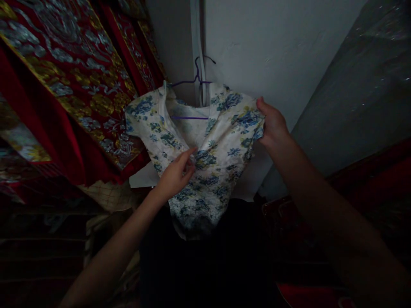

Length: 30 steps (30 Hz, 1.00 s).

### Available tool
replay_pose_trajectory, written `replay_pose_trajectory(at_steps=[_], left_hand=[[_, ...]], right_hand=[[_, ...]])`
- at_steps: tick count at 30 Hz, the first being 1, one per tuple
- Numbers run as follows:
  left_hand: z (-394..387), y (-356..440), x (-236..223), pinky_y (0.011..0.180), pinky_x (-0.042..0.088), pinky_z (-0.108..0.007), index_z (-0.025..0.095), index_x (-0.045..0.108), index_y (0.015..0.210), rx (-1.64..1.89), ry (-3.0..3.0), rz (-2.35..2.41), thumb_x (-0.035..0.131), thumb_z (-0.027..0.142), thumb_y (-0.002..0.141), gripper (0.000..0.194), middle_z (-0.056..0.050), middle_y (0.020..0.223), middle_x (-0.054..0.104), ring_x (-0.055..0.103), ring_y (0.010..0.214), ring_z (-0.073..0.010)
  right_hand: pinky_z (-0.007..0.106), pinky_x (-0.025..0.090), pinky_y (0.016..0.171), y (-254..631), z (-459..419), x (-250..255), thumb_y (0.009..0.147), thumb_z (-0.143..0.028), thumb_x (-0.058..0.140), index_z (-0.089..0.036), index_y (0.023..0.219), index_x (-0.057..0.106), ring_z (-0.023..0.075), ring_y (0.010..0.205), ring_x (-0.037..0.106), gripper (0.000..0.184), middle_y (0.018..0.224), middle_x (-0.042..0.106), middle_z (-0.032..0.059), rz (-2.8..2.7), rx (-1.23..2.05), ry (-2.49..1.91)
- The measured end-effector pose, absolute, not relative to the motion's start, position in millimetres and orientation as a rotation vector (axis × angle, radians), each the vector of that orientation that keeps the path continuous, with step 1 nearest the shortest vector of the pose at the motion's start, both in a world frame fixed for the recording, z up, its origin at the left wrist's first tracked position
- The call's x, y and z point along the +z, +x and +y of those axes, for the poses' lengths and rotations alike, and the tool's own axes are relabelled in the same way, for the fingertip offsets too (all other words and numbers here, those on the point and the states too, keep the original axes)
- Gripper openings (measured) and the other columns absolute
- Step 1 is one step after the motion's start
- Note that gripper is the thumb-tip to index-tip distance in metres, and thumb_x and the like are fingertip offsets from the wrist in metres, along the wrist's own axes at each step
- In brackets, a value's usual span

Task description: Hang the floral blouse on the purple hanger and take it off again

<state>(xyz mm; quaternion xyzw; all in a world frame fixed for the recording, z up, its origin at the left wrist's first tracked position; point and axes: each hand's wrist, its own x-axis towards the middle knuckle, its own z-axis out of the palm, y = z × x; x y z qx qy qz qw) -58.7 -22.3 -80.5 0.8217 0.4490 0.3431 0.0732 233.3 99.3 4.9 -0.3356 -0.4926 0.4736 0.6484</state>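
Observation:
A white short-sleeved blouse with blue, green and yellow flowers hangs in front of me on a thin purple wire hanger. Its V-shaped neckline is open, and the hanger's lower bar shows inside it. At the bottom of the V, my left hand has its fingers closed on the front edge, the index finger lying across the cloth. My right hand grips the sleeve end on the right, thumb on top and the other fingers hidden behind the fabric. The blouse's lower part falls into shadow.
Red cloths with gold and silver embroidery hang at the left. A pale wall with a white vertical cord stands behind the hanger. Clear plastic sheeting covers the right side. Dark shelving is at lower left.

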Motion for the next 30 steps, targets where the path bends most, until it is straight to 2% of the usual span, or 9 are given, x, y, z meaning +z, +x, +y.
replay_pose_trajectory(at_steps=[3, 7, 10, 14, 17, 19, 23, 26, 30], left_hand=[[-15, -45, -108, 0.083, 0.052, -0.036, 0.024, 0.049, 0.142, 0.963, 2.358, 1.335, 0.052, 0.033, 0.099, 0.044, -0.010, 0.117, 0.065, 0.065, 0.085, -0.0207], [-25, -26, -141, 0.078, 0.049, -0.034, 0.022, 0.062, 0.103, 0.984, 2.187, 1.373, 0.051, 0.037, 0.100, 0.019, -0.006, 0.092, 0.068, 0.065, 0.084, -0.0225], [-39, -9, -161, 0.074, 0.048, -0.034, 0.023, 0.060, 0.095, 1.068, 2.012, 1.370, 0.052, 0.036, 0.099, 0.016, -0.004, 0.084, 0.067, 0.065, 0.080, -0.0222], [-54, 9, -182, 0.072, 0.048, -0.034, 0.025, 0.062, 0.097, 1.189, 1.840, 1.367, 0.054, 0.038, 0.097, 0.015, -0.003, 0.082, 0.068, 0.064, 0.076, -0.0221], [-62, 15, -187, 0.069, 0.048, -0.034, 0.027, 0.065, 0.095, 1.278, 1.719, 1.407, 0.055, 0.040, 0.097, 0.016, -0.002, 0.078, 0.067, 0.064, 0.073, -0.0218], [-67, 15, -184, 0.069, 0.048, -0.033, 0.026, 0.068, 0.091, 1.306, 1.659, 1.439, 0.060, 0.039, 0.093, 0.015, -0.001, 0.076, 0.067, 0.063, 0.072, -0.0213], [-74, 15, -172, 0.071, 0.049, -0.034, 0.024, 0.072, 0.085, 1.277, 1.623, 1.456, 0.068, 0.033, 0.086, 0.010, -0.002, 0.076, 0.069, 0.064, 0.072, -0.0211], [-78, 20, -167, 0.074, 0.051, -0.035, 0.023, 0.073, 0.088, 1.287, 1.587, 1.394, 0.067, 0.032, 0.086, 0.012, -0.004, 0.081, 0.072, 0.067, 0.076, -0.0222], [-82, 26, -170, 0.079, 0.053, -0.036, 0.025, 0.072, 0.089, 1.332, 1.487, 1.290, 0.060, 0.028, 0.087, 0.013, -0.004, 0.087, 0.074, 0.069, 0.083, -0.0233]], right_hand=[[0.042, 0.062, 0.088, 245, 82, -25, 0.088, -0.060, 0.059, -0.020, 0.094, 0.069, 0.0285, 0.112, 0.071, 0.041, 0.095, 0.076, 0.0091, -1.092, 1.069, -0.763], [0.045, 0.063, 0.083, 254, 70, -63, 0.081, -0.067, 0.064, -0.022, 0.090, 0.066, 0.0314, 0.109, 0.071, 0.046, 0.094, 0.075, 0.0102, -1.085, 1.025, -0.794], [0.045, 0.062, 0.079, 256, 86, -76, 0.080, -0.069, 0.064, -0.023, 0.090, 0.062, 0.0310, 0.106, 0.071, 0.047, 0.095, 0.073, 0.0097, -1.038, 0.923, -0.792], [0.038, 0.057, 0.089, 247, 88, -98, 0.075, -0.049, 0.069, -0.025, 0.097, 0.059, 0.0243, 0.110, 0.067, 0.034, 0.107, 0.069, 0.0042, -0.772, 0.550, -0.894], [0.040, 0.051, 0.100, 218, 38, -146, 0.077, -0.033, 0.066, -0.028, 0.104, 0.062, 0.0234, 0.114, 0.063, 0.028, 0.116, 0.066, 0.0038, -0.676, 0.286, -0.949], [0.043, 0.052, 0.092, 192, -9, -189, 0.082, -0.030, 0.061, -0.029, 0.096, 0.063, 0.0258, 0.102, 0.064, 0.015, 0.104, 0.066, 0.0035, -0.679, 0.340, -0.988], [0.040, 0.052, 0.073, 154, -74, -241, 0.079, -0.027, 0.065, -0.028, 0.084, 0.065, 0.0264, 0.080, 0.062, 0.005, 0.083, 0.065, 0.0029, -0.824, 0.711, -1.069], [0.040, 0.054, 0.079, 144, -75, -234, 0.074, -0.029, 0.072, -0.025, 0.090, 0.067, 0.0256, 0.084, 0.065, 0.017, 0.089, 0.069, 0.0034, -0.965, 0.995, -1.003], [0.037, 0.054, 0.083, 141, -63, -211, 0.073, -0.034, 0.076, -0.024, 0.092, 0.064, 0.0242, 0.087, 0.065, 0.024, 0.090, 0.069, 0.0022, -1.143, 1.106, -0.944]])
